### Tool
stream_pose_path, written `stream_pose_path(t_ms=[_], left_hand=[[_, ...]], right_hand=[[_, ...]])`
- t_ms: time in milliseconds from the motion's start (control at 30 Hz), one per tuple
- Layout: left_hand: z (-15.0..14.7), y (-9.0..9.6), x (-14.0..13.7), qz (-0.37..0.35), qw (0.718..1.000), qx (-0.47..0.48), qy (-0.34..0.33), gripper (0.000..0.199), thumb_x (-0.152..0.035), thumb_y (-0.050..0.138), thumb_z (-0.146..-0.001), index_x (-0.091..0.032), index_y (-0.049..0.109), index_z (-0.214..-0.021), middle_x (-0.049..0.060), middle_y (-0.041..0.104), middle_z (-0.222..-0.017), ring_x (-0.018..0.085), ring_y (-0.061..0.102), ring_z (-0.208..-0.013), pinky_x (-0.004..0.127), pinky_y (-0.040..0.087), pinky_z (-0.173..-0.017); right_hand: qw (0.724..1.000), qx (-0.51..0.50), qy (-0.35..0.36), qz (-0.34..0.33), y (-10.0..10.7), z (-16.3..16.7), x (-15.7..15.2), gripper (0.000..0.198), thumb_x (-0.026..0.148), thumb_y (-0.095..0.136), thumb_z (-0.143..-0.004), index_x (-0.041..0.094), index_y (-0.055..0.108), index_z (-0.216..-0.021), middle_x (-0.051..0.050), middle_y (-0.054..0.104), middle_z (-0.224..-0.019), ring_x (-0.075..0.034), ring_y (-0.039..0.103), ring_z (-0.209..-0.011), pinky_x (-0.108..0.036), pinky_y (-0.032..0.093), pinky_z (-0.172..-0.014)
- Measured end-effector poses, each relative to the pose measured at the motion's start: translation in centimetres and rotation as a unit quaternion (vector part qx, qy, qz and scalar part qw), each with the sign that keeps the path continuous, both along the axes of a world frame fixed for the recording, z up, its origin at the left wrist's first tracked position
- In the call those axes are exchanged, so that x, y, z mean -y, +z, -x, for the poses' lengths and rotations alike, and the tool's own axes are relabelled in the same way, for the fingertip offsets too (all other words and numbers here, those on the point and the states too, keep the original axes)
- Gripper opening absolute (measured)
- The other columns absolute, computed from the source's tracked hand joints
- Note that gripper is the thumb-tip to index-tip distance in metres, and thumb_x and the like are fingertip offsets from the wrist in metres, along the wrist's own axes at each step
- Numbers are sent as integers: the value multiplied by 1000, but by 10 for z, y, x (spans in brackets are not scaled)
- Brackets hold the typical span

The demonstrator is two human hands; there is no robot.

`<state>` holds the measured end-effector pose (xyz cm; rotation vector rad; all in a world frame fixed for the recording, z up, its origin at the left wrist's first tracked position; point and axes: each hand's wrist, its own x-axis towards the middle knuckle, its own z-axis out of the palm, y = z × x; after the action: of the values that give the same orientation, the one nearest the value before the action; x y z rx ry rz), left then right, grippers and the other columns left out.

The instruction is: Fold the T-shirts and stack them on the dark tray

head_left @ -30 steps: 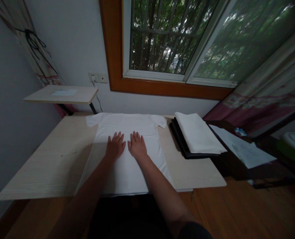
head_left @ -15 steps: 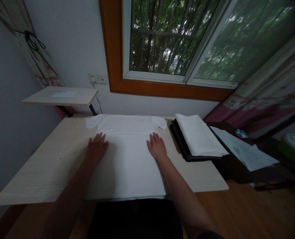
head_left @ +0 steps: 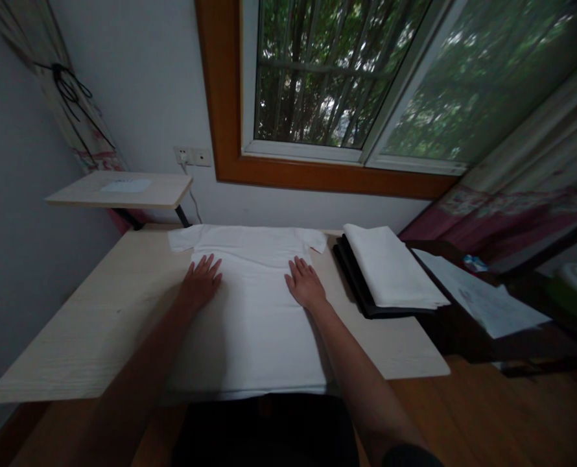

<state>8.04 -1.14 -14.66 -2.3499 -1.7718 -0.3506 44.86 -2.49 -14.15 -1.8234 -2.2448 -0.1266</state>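
A white T-shirt (head_left: 259, 324) lies spread out on the wooden table (head_left: 84, 324), its sleeves toward the window and its hem at the near edge. My left hand (head_left: 201, 282) rests flat on the shirt's left side below the sleeve, fingers spread. On the right side, my right hand (head_left: 305, 282) lies palm down, fingers stretched out and slightly apart. Small wrinkles run across the cloth between the hands. Neither hand grips anything.
To the right sits a stack of folded cloth, white (head_left: 390, 266) on top of black (head_left: 361, 292). A small raised shelf (head_left: 162, 188) with a paper stands at the back left. Beyond the table's right edge are papers (head_left: 478, 292) on a dark surface.
My left hand has slid right and slightly away from me over the shirt. The right hand has shifted only slightly. New creases show in the cloth between them.
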Motion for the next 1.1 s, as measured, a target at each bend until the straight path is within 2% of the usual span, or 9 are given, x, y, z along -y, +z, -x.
stream_pose_path(t_ms=[100,333,500,867,1100], left_hand=[[-1,0,-10,-2,1000,1,-4,56,-43,31,-105,-24,44,-156,9,34,-167,29,30,-155,54,23,-126],[-5,6,-40,75,997,-3,10,59,-44,29,-105,-22,38,-159,9,28,-170,30,25,-157,57,21,-126],[-5,8,-56,95,995,-5,9,61,-46,25,-106,-24,34,-161,7,23,-171,28,20,-159,56,17,-127],[0,-1,-85,87,996,-10,2,62,-48,24,-105,-25,32,-162,7,22,-172,28,16,-160,56,12,-128],[2,-3,-89,68,998,5,0,62,-48,25,-105,-22,34,-161,7,24,-171,29,19,-159,56,15,-127]], right_hand=[[1000,1,-4,8,-1,-2,-10,59,45,35,-108,14,41,-158,-14,31,-168,-27,29,-156,-46,24,-126],[999,5,-19,38,1,-4,-34,62,46,32,-108,14,37,-160,-13,27,-169,-28,25,-157,-47,22,-126],[999,10,-21,44,1,-4,-49,63,47,30,-108,14,36,-160,-13,26,-169,-28,24,-157,-46,21,-126],[998,9,-28,55,2,-5,-72,64,50,27,-108,15,34,-161,-11,24,-170,-26,22,-158,-44,19,-127],[999,5,-24,47,1,-6,-80,63,49,30,-108,15,36,-161,-12,27,-169,-26,24,-158,-45,20,-127]])
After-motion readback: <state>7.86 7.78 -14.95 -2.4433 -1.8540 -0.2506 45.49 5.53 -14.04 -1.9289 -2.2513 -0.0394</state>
